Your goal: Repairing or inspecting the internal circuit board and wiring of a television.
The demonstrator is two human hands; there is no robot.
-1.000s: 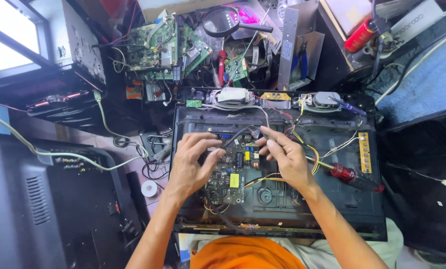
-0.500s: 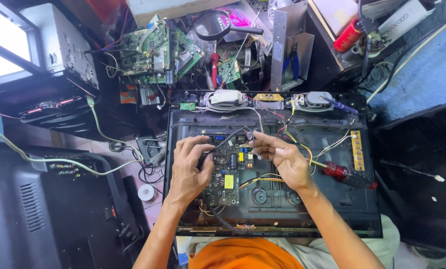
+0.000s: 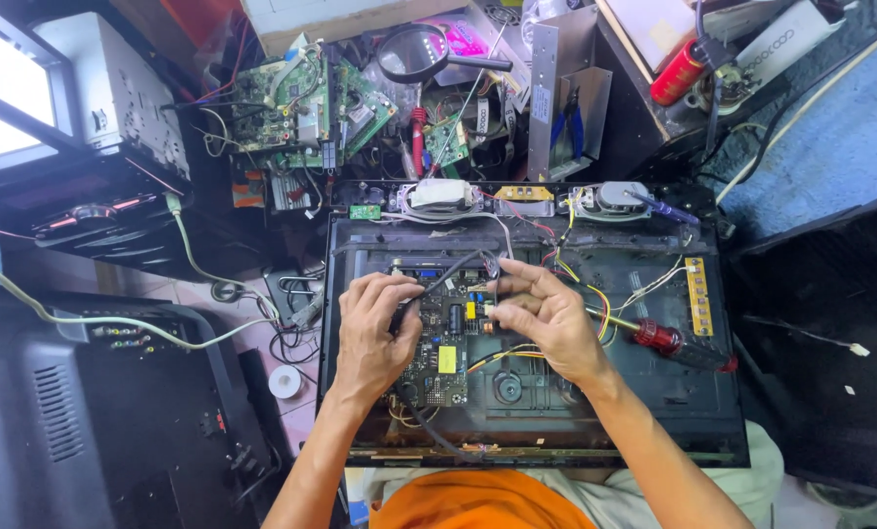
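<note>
An opened flat television chassis (image 3: 693, 431) lies face down in front of me, black inside. A dark circuit board (image 3: 443, 348) with yellow parts sits at its middle left. My left hand (image 3: 372, 333) rests on the board's left edge, its fingers pinching a black cable (image 3: 453, 269). My right hand (image 3: 546, 318) is at the board's right edge, fingertips pinched on a small connector beside the yellow parts. A red-handled screwdriver (image 3: 669, 340) lies inside the chassis just right of that hand. Coloured wires (image 3: 595, 294) run under the right hand.
Green circuit boards (image 3: 306, 103), a magnifying glass (image 3: 419, 54), blue-handled pliers (image 3: 568, 122) and a red can (image 3: 676, 71) crowd the bench behind. Two speakers (image 3: 620, 196) sit at the chassis's top edge. Black equipment (image 3: 86, 421) stands at left, a solder roll (image 3: 284, 382) on the floor.
The view has shifted slightly. Both hands have closed in on the board; the left fingers now pinch the black cable and the right fingers have curled onto the connector.
</note>
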